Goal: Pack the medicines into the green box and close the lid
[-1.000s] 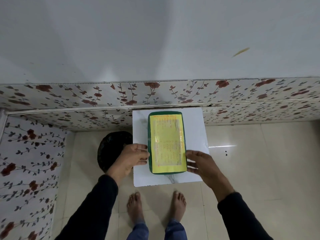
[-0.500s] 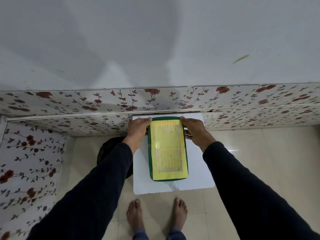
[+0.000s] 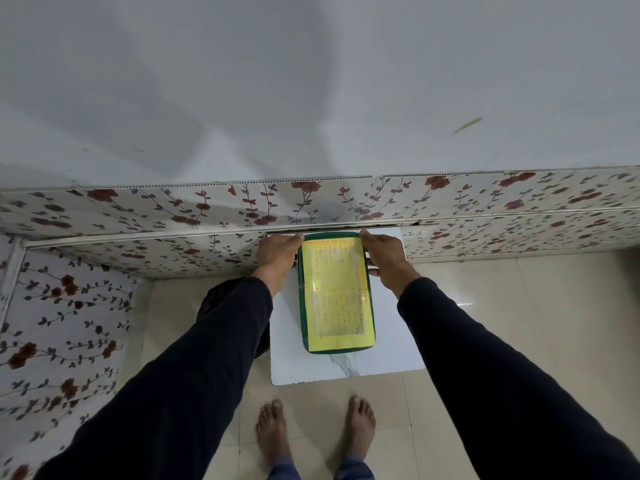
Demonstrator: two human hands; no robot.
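Green plastic shows only as a narrow border on the green box (image 3: 335, 294), because a yellow printed sheet (image 3: 337, 289) covers almost the whole lid. The lid lies flat and closed. The box sits lengthwise on the small white table (image 3: 346, 367), its far short end close to the table's far edge and its near end well short of the near edge, roughly midway between the left and right edges.

Both hands are at the far end of the box. The left hand (image 3: 278, 252) presses against the far left corner, its fingers (image 3: 294, 239) together and curled over the lid's rim. The right hand (image 3: 384, 252) mirrors it at the far right corner, fingers (image 3: 367, 235) together on the rim and the thumb lower down on the right long side. The box lies between the two hands, clamped from both sides at that end.

Dark sleeves (image 3: 194, 375) run back toward the camera. A black round object (image 3: 207, 306) stands on the floor just beside the table's left edge, partly hidden by the left arm. Bare feet (image 3: 273, 434) stand on the beige tiled floor (image 3: 519, 323) before the table's near edge. Floral panelling (image 3: 138, 216) lines the wall behind the far edge.
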